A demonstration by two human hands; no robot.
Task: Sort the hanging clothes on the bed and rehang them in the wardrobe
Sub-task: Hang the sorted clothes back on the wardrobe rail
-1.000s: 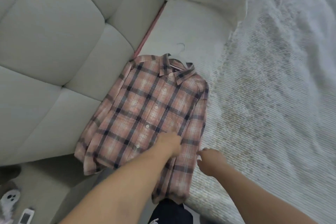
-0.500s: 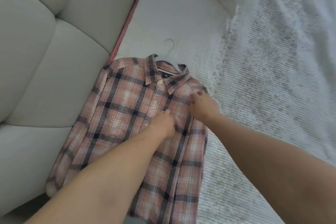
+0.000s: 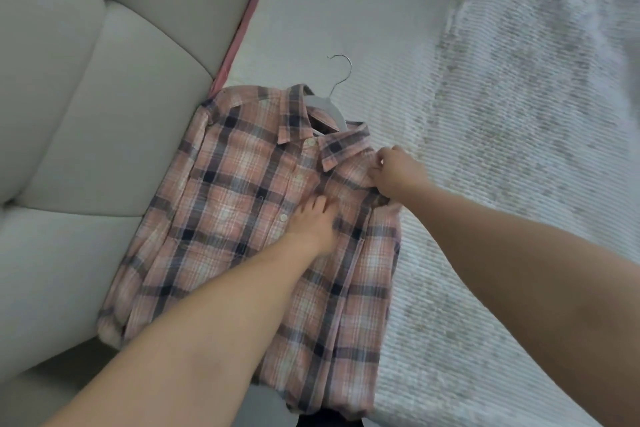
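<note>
Head view. A pink plaid shirt (image 3: 263, 218) is shown laid flat, front up, on the bed (image 3: 485, 253), with its left edge against the padded headboard (image 3: 104, 114). Its long axis is seen to run from the hem at about 6 o'clock to the collar at about 12 o'clock, tilted slightly toward 1 o'clock. A white hanger (image 3: 329, 106) is seated inside the collar, and its metal hook (image 3: 341, 71) projects beyond the collar toward 12 o'clock, clear of the cloth.

The left hand (image 3: 313, 224) is rested on the shirt front beside the button placket, fingers spread loosely; no fold is seen to be taken, so this grip is read as wide. The right hand (image 3: 396, 172) is placed at the shirt's shoulder, at 3 o'clock from the collar, with a pinch of fabric held between curled fingers.

The hook is judged to lie at roughly 11 o'clock from the right hand and 12 o'clock from the left. The right hand is the nearer of the two, and a lift by the hook is best reached from there.
</note>
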